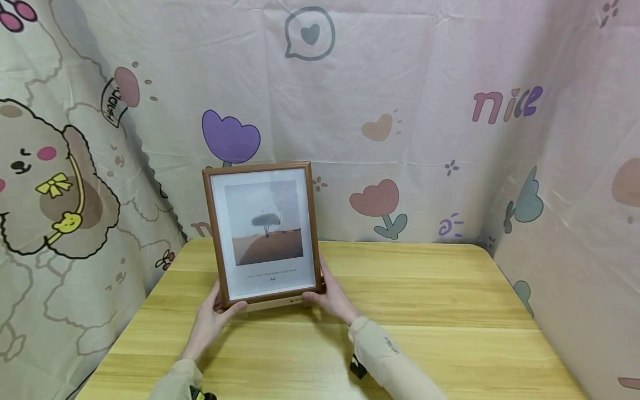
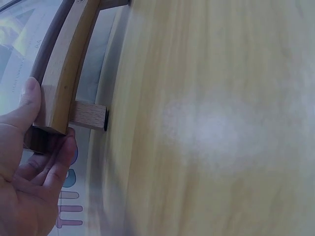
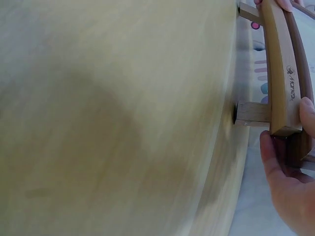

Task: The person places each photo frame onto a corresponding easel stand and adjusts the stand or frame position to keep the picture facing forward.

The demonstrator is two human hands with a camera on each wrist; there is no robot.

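Note:
A brown-rimmed picture frame [image 1: 267,233] with a print of a lone tree stands nearly upright, tilted slightly, over the left half of the table. Along its lower edge runs a pale wooden bar [image 2: 69,69], part of a wooden stand with short feet [image 3: 253,113]; lettering marks the bar. My left hand [image 1: 212,318] grips the frame's lower left corner, thumb in front and fingers round behind. At the lower right corner my right hand [image 1: 332,294] holds the frame the same way, its thumb by the bar's end. The stand's back is hidden by the frame.
The wooden table [image 1: 425,300] extends to the right of the hands. A patterned cloth [image 1: 320,83] hangs behind it and at both sides, close to the table's back edge.

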